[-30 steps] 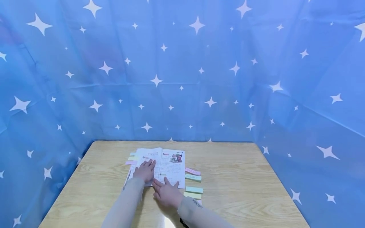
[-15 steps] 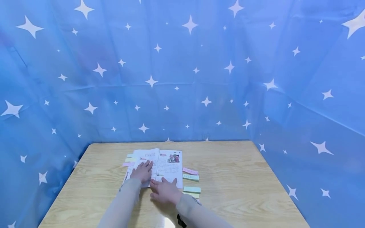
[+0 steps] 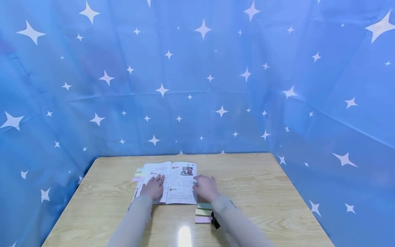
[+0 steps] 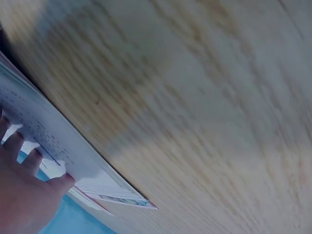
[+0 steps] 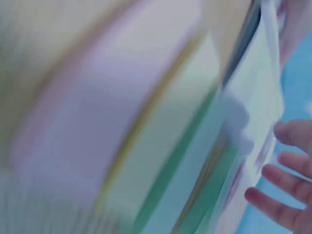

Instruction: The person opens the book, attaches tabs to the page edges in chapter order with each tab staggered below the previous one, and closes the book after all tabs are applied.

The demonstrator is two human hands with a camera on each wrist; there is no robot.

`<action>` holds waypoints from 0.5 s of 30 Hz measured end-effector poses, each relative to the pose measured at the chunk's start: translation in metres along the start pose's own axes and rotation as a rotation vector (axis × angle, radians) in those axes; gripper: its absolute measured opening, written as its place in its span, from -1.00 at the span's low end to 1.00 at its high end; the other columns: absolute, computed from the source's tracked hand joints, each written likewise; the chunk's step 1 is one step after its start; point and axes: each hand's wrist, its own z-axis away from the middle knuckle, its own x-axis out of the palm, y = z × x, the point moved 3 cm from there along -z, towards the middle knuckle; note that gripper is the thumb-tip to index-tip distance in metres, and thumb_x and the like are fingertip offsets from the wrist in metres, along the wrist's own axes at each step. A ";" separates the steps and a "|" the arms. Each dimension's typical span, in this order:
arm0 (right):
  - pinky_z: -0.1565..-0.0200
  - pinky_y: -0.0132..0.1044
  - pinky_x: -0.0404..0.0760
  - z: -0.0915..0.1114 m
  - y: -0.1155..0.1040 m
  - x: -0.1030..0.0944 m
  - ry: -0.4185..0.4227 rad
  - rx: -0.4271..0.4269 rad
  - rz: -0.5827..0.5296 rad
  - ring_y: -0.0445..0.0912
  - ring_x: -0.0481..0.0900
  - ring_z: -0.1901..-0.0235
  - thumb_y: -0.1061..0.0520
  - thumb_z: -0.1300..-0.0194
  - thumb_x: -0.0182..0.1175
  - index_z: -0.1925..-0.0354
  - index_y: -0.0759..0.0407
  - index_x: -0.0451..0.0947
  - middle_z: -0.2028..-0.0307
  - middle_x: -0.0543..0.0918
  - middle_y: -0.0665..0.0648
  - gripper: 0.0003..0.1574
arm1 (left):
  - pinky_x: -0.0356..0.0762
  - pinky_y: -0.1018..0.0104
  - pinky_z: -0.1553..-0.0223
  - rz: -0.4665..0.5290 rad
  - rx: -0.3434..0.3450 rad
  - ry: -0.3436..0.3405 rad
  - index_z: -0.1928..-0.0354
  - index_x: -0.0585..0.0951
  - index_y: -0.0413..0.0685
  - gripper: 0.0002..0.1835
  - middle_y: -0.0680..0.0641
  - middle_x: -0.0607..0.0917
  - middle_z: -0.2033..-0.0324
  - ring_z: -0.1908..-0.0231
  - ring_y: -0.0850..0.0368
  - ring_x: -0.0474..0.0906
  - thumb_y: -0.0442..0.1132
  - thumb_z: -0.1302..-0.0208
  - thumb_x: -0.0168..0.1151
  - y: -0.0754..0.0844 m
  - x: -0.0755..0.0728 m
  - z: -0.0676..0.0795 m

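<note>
An open book with printed text and a small coloured picture lies on the wooden table. My left hand rests on its left page; in the left wrist view the fingers are spread over the paper. At the book's right edge is my right hand, its fingers extended and spread in the right wrist view, holding nothing. Below that hand lie sticky note pads, a green pad, a yellow pad and a purple pad. The hand hides the other pads there.
Several pale sticky strips show along the book's left edge. The wooden table extends on both sides, with a bright reflection near its front. A blue curtain with white stars hangs behind it.
My right hand has left the lower right page and moved right and away from me to the book's right edge, now over the upper pads. The left hand stays on the left page.
</note>
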 end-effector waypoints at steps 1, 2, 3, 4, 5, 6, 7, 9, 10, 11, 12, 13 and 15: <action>-0.09 0.40 0.31 0.000 0.009 0.000 0.004 0.026 -0.018 0.02 0.64 0.14 0.04 -0.20 0.31 0.11 0.13 0.69 0.12 0.71 0.09 -0.70 | -0.04 -0.44 -0.27 -0.003 -0.001 0.005 -0.46 0.25 0.02 -0.47 -0.09 0.21 -0.44 -0.41 -0.23 0.05 -0.09 -0.50 -0.23 -0.001 0.000 0.001; -0.04 0.39 0.35 -0.001 0.017 0.000 0.007 0.045 -0.031 0.01 0.65 0.20 0.05 -0.20 0.32 0.17 0.14 0.70 0.17 0.71 0.09 -0.75 | -0.02 -0.44 -0.27 -0.010 -0.001 0.010 -0.45 0.26 0.02 -0.47 -0.09 0.22 -0.44 -0.41 -0.23 0.06 -0.09 -0.49 -0.23 -0.002 0.000 0.002; -0.01 0.37 0.38 -0.001 0.024 -0.001 0.001 0.066 -0.042 -0.01 0.64 0.25 0.05 -0.21 0.32 0.22 0.13 0.71 0.21 0.71 0.08 -0.78 | 0.00 -0.43 -0.26 -0.016 0.000 0.016 -0.45 0.26 0.02 -0.47 -0.09 0.23 -0.44 -0.41 -0.22 0.07 -0.09 -0.49 -0.22 -0.003 0.000 0.003; 0.01 0.34 0.40 -0.001 0.030 -0.001 -0.009 0.084 -0.053 -0.03 0.63 0.29 0.04 -0.22 0.32 0.25 0.12 0.71 0.24 0.71 0.06 -0.80 | 0.02 -0.42 -0.26 -0.024 0.002 0.023 -0.45 0.27 0.02 -0.47 -0.09 0.23 -0.43 -0.40 -0.22 0.08 -0.09 -0.49 -0.21 -0.004 0.000 0.003; 0.01 0.33 0.39 -0.001 0.034 -0.001 -0.025 0.102 -0.071 -0.03 0.63 0.31 0.03 -0.23 0.32 0.26 0.11 0.71 0.25 0.71 0.05 -0.81 | 0.06 -0.41 -0.25 -0.039 0.007 0.034 -0.45 0.28 0.02 -0.47 -0.10 0.25 -0.43 -0.40 -0.21 0.10 -0.09 -0.49 -0.20 -0.005 0.000 0.003; 0.02 0.30 0.41 -0.001 0.038 -0.001 -0.038 0.113 -0.077 -0.05 0.63 0.32 0.02 -0.23 0.32 0.28 0.10 0.72 0.27 0.71 0.04 -0.82 | 0.10 -0.39 -0.25 -0.061 0.011 0.043 -0.45 0.28 0.03 -0.47 -0.09 0.25 -0.43 -0.40 -0.21 0.11 -0.08 -0.49 -0.20 -0.006 0.001 0.003; 0.03 0.28 0.41 0.000 0.040 -0.002 -0.047 0.119 -0.081 -0.05 0.63 0.33 0.03 -0.23 0.32 0.29 0.09 0.72 0.28 0.71 0.03 -0.83 | 0.14 -0.37 -0.24 -0.077 0.015 0.056 -0.44 0.28 0.03 -0.47 -0.10 0.26 -0.42 -0.39 -0.20 0.12 -0.08 -0.49 -0.20 -0.006 0.001 0.002; 0.02 0.25 0.42 -0.001 0.044 -0.003 -0.053 0.138 -0.083 -0.07 0.61 0.33 0.05 -0.21 0.34 0.31 0.07 0.73 0.31 0.71 0.01 -0.87 | 0.20 -0.33 -0.23 -0.108 0.022 0.087 -0.43 0.30 0.03 -0.47 -0.09 0.29 -0.41 -0.38 -0.18 0.15 -0.06 -0.49 -0.19 -0.005 0.001 0.000; 0.03 0.24 0.41 -0.001 0.046 -0.003 -0.062 0.141 -0.077 -0.07 0.60 0.37 0.06 -0.20 0.33 0.37 0.09 0.72 0.38 0.70 0.01 -0.87 | 0.22 -0.31 -0.23 -0.122 0.026 0.103 -0.43 0.32 0.03 -0.48 -0.10 0.30 -0.40 -0.37 -0.18 0.18 -0.06 -0.48 -0.19 -0.005 0.000 -0.001; 0.04 0.23 0.41 -0.001 0.047 -0.003 -0.068 0.142 -0.068 -0.07 0.58 0.42 0.07 -0.20 0.33 0.43 0.10 0.71 0.44 0.68 0.01 -0.86 | 0.24 -0.30 -0.22 -0.133 0.029 0.122 -0.42 0.33 0.03 -0.48 -0.10 0.32 -0.39 -0.36 -0.17 0.20 -0.05 -0.48 -0.18 -0.004 0.000 -0.001; 0.05 0.22 0.41 -0.001 0.048 -0.003 -0.072 0.142 -0.056 -0.08 0.55 0.46 0.07 -0.20 0.33 0.49 0.09 0.68 0.50 0.66 0.00 -0.83 | 0.24 -0.29 -0.22 -0.136 0.033 0.140 -0.40 0.35 0.02 -0.48 -0.10 0.34 -0.38 -0.35 -0.17 0.21 -0.05 -0.48 -0.16 -0.003 -0.001 -0.002; 0.07 0.22 0.42 -0.001 0.049 -0.003 -0.068 0.141 -0.049 -0.09 0.53 0.48 0.08 -0.19 0.33 0.52 0.07 0.67 0.53 0.64 -0.01 -0.82 | 0.25 -0.29 -0.22 -0.132 0.039 0.163 -0.38 0.38 0.00 -0.49 -0.11 0.37 -0.36 -0.34 -0.17 0.24 -0.05 -0.47 -0.14 -0.001 -0.002 -0.002; 0.03 0.28 0.39 -0.001 0.051 -0.003 -0.062 0.137 -0.041 -0.10 0.51 0.50 0.11 -0.18 0.33 0.57 0.04 0.66 0.56 0.63 -0.04 -0.80 | 0.24 -0.29 -0.23 -0.128 0.051 0.195 -0.36 0.41 -0.01 -0.49 -0.12 0.39 -0.34 -0.33 -0.16 0.26 -0.03 -0.46 -0.12 0.003 -0.003 -0.003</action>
